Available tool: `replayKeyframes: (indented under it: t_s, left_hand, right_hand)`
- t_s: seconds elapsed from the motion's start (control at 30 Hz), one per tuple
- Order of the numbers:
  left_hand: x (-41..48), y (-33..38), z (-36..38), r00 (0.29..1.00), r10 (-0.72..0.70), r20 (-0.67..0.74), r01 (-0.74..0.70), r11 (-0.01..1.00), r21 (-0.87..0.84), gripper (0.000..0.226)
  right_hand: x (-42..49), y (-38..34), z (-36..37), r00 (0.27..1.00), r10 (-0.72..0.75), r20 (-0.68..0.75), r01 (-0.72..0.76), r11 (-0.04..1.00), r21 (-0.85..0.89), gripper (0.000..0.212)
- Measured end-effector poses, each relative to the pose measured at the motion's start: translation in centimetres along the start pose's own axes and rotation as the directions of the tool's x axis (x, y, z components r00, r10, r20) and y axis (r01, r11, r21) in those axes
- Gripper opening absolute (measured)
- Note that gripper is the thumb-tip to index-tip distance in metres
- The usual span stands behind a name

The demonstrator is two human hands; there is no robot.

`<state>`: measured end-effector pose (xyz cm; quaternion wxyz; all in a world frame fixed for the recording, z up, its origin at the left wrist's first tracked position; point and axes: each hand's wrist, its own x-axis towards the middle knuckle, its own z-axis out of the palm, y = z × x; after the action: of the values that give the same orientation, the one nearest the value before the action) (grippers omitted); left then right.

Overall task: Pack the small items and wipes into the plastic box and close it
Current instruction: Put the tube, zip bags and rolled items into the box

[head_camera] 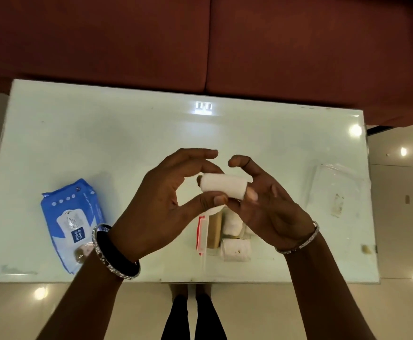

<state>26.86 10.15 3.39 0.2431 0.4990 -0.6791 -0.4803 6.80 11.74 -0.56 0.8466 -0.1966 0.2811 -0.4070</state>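
A small white gauze roll is held above the table between both hands. My left hand pinches its left end with thumb and fingers. My right hand grips its right end. Below them stands the clear plastic box, partly hidden by my hands, holding two more white rolls, a tan item and a red and white packet. The blue wipes pack lies flat on the table to the left. A clear plastic lid lies on the table to the right.
The glass table has its near edge just below my wrists. A dark red sofa runs along its far side. A small yellowish scrap sits near the table's right edge. My feet show on the glossy floor.
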Motion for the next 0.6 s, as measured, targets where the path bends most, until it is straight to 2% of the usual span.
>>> replayKeyframes:
  t_s: [0.1, 0.2, 0.27, 0.37, 0.5, 0.6]
  left_hand:
    - [-1.1, 0.0, -0.8, 0.982, -0.013, -0.187, 0.015, 1.000, 0.012, 0.036]
    - [-2.2, -0.3, -1.9, 0.939, -0.007, -0.344, 0.041, 0.995, 0.091, 0.028]
    - [-2.8, -0.6, -2.5, 0.913, -0.015, -0.408, 0.070, 0.990, 0.120, 0.027]
    - [-3.6, -1.0, -3.5, 0.890, -0.052, -0.454, 0.118, 0.986, 0.119, 0.028]
    - [-4.3, -0.9, -4.4, 0.883, -0.196, -0.427, 0.181, 0.980, -0.078, 0.025]
    - [-4.7, -0.8, -5.1, 0.859, -0.293, -0.419, 0.190, 0.944, -0.271, 0.032]
  right_hand:
    - [0.6, 0.4, 0.8, 0.989, -0.093, -0.115, 0.069, 0.978, -0.198, 0.050]
    - [1.2, 1.0, 2.0, 0.950, -0.233, -0.209, 0.130, 0.902, -0.413, 0.048]
    - [1.8, 1.6, 3.1, 0.933, -0.298, -0.204, 0.151, 0.835, -0.529, 0.049]
    - [2.7, 2.5, 5.2, 0.947, -0.299, -0.121, 0.170, 0.780, -0.603, 0.053]
    - [4.5, 4.0, 7.8, 0.943, -0.327, -0.059, 0.166, 0.617, -0.769, 0.069]
    - [5.9, 6.0, 9.1, 0.905, -0.415, -0.095, 0.140, 0.501, -0.854, 0.061]
